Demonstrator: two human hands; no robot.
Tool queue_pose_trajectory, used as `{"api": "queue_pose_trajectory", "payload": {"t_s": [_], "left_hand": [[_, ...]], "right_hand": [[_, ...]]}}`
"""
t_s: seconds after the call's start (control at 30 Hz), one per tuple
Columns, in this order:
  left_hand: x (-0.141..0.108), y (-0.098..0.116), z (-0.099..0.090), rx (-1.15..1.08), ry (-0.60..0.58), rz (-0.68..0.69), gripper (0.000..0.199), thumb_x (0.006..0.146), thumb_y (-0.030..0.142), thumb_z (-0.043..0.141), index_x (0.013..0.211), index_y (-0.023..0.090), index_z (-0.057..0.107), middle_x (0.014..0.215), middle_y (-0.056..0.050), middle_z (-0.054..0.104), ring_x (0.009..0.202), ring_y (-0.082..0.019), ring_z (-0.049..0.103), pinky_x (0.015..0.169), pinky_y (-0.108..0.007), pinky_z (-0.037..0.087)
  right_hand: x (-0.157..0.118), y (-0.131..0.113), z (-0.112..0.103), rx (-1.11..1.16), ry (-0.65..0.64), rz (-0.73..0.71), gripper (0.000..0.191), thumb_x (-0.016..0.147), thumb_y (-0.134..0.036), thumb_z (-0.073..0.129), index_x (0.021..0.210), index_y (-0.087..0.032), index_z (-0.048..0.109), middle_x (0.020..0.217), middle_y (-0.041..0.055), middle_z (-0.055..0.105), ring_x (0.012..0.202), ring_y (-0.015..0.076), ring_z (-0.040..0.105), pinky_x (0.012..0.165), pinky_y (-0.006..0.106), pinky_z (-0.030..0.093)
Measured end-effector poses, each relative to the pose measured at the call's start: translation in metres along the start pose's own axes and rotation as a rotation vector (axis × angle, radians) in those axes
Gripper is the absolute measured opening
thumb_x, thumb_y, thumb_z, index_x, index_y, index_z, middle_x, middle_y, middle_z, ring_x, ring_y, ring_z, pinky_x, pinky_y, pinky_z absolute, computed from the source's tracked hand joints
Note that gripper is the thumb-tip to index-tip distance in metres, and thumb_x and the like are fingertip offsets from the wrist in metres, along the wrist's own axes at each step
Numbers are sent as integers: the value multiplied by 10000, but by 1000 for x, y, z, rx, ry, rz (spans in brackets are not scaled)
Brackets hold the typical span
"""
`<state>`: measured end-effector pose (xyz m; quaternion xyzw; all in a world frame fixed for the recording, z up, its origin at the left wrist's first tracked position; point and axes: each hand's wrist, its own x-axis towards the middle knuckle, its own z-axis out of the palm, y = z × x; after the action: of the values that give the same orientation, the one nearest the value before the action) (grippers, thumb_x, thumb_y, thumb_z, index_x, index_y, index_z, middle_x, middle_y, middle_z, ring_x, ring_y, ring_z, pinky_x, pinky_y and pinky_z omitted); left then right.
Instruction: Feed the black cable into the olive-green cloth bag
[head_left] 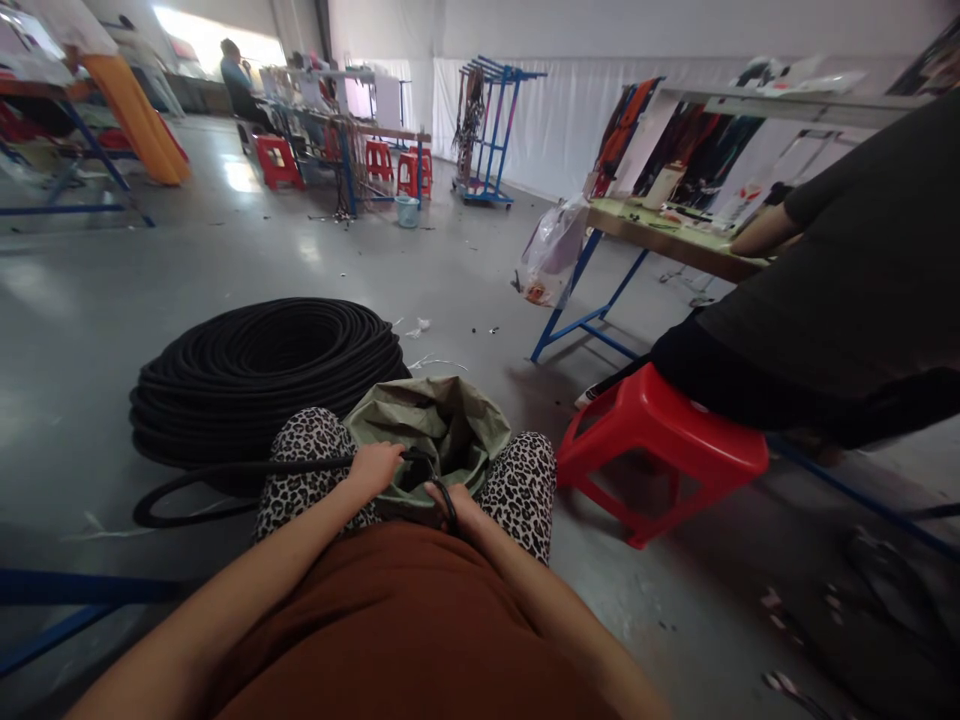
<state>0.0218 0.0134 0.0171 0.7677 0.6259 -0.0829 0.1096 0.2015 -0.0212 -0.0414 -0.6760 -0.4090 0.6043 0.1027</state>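
Note:
A thick black cord [300,466] runs from a large black coil [262,385] on the floor at the left across my knee. My left hand [375,470] is closed around this cord near its end, over an open green bag [480,420] between my knees. In my right hand [456,503] are dark-handled scissors [445,497], their blades pointing up toward the cord end. Whether the blades touch the cord cannot be made out. The inside of the bag is mostly in shadow.
A red stool [667,430] with a seated person [847,270] stands close at the right, beside a work table [645,235] with a plastic bag [555,250] hanging from it. Blue metal legs [82,588] are at the lower left. Farther back are a blue rack [495,130] and other tables.

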Motion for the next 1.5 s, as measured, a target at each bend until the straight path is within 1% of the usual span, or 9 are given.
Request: {"api": "queue_pose_trajectory", "payload": {"t_s": [0.13, 0.23, 0.47, 0.67, 0.8, 1.03, 1.2, 1.37, 1.5], "left_hand": [[-2, 0, -1, -53, 33, -12, 355, 951, 276, 421, 1230, 205, 628, 1115, -126, 714, 1026, -231, 668, 865, -329, 470], [-2, -2, 1, -121, 88, -25, 354, 955, 283, 424, 1245, 211, 614, 1145, -111, 708, 1042, -215, 661, 883, -317, 467], [-4, -5, 4, -215, 197, -31, 358, 957, 289, 436, 1263, 210, 605, 1171, -87, 704, 1063, -207, 649, 908, -307, 460], [-8, -4, 4, -246, 220, -19, 328, 950, 278, 463, 1229, 216, 624, 1145, -78, 712, 1044, -194, 652, 899, -288, 454], [-10, -3, 6, -242, 207, -9, 330, 942, 266, 469, 1230, 219, 622, 1138, -79, 710, 1036, -199, 651, 894, -297, 456], [-14, -1, 7, -215, 164, 20, 347, 948, 277, 440, 1242, 228, 619, 1118, -73, 710, 1038, -192, 645, 905, -294, 453], [-15, 0, 6, -203, 135, 18, 355, 954, 278, 429, 1254, 231, 613, 1136, -73, 708, 1049, -192, 645, 913, -293, 450], [-15, 1, 5, -209, 142, 21, 351, 950, 272, 443, 1246, 212, 621, 1136, -89, 707, 1049, -202, 649, 914, -307, 455], [-15, 1, 6, -208, 157, 24, 347, 952, 268, 441, 1242, 212, 623, 1130, -88, 708, 1046, -199, 650, 912, -305, 456]], "right_hand": [[7, 5, 1, 151, -27, 1, 451, 923, -504, 561, 621, -171, 527, 480, -5, 482, 382, 122, 462, 407, 236, 405], [6, 6, 1, 280, -66, -20, 447, 935, -527, 533, 674, -163, 535, 502, -11, 495, 395, 115, 472, 425, 235, 435], [-2, 1, -2, 403, -145, -32, 418, 944, -519, 535, 773, -139, 563, 578, 7, 564, 446, 121, 555, 482, 236, 484], [6, 8, 1, 401, -199, -121, 381, 932, -496, 567, 786, -145, 584, 596, 2, 582, 489, 120, 571, 524, 233, 502], [10, 13, 2, 376, -208, -160, 366, 933, -488, 567, 796, -149, 591, 612, 0, 590, 502, 126, 578, 527, 237, 496], [15, 15, 4, 334, -209, -152, 390, 940, -496, 545, 758, -152, 575, 593, 3, 580, 499, 127, 561, 536, 235, 491], [13, 13, 3, 306, -203, -167, 391, 958, -470, 523, 735, -151, 566, 584, 4, 578, 504, 124, 564, 534, 222, 484], [13, 13, 2, 307, -204, -143, 398, 943, -508, 537, 768, -151, 570, 610, -3, 582, 514, 117, 571, 541, 214, 486], [16, 16, 2, 273, -209, -169, 431, 922, -548, 547, 770, -146, 587, 617, 6, 588, 510, 123, 569, 530, 218, 475]]}}
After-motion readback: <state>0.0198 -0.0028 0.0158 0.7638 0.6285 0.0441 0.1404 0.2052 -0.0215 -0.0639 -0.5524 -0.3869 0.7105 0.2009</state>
